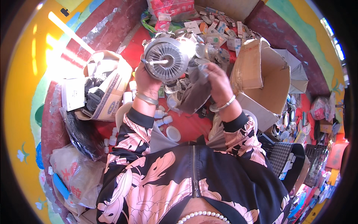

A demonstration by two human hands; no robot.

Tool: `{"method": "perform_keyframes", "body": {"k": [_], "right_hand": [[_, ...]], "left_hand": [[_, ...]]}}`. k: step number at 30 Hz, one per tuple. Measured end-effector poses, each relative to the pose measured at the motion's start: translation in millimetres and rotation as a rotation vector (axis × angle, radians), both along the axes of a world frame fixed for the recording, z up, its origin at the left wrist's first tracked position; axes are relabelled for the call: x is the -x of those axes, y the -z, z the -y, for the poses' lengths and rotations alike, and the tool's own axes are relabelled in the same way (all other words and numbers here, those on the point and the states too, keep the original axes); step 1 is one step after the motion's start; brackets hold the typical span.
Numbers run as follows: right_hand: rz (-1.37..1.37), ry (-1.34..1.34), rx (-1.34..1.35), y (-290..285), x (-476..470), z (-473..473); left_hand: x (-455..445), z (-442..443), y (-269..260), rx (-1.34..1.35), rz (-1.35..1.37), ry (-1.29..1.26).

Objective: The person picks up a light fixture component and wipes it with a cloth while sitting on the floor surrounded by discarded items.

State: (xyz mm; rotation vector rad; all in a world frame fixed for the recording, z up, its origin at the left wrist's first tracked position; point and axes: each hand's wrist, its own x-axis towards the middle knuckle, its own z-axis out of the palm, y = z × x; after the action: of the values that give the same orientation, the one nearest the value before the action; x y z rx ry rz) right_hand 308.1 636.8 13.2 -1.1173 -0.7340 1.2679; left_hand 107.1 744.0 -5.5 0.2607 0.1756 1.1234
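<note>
My left hand (148, 79) grips a round metal light fixture (167, 60) by its left edge, its finned heat-sink back facing me and a short white cable across its middle. Its far right side is washed out by glare. To the right of the fixture, my right hand (219, 81) pinches the upper corner of a dark grey-brown cloth (195, 92), which hangs down to the left. The cloth looks slightly blurred. Beneath both hands lie more lamp parts, some in clear plastic, on a red sheet (186, 126). A white round disc (173, 133) rests nearer my lap.
An open cardboard box (110, 96) of dark and white parts stands left. At right is a large open carton (275, 78). Small boxed goods (223, 28) are heaped at the far side. White bulbs (163, 120) lie near my lap; a plastic sack (75, 173) is lower left.
</note>
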Motion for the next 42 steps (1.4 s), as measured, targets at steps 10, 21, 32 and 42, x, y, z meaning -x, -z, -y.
{"method": "perform_keyframes", "body": {"k": [10,21,32,42], "right_hand": [[-0.335,0.199,-0.236,-28,-10,2],[1.203,0.198,-0.597,-13,18,-19],[-0.36,0.166,-0.144,-13,-11,-29],[0.627,0.41,-0.282,5,7,-37]], "left_hand": [[0,-10,7,-0.007,0.052,-0.016],[-19,0,18,0.123,-0.001,0.061],[-25,1,14,0.154,0.028,0.071],[-35,11,19,0.164,0.02,0.049]]}}
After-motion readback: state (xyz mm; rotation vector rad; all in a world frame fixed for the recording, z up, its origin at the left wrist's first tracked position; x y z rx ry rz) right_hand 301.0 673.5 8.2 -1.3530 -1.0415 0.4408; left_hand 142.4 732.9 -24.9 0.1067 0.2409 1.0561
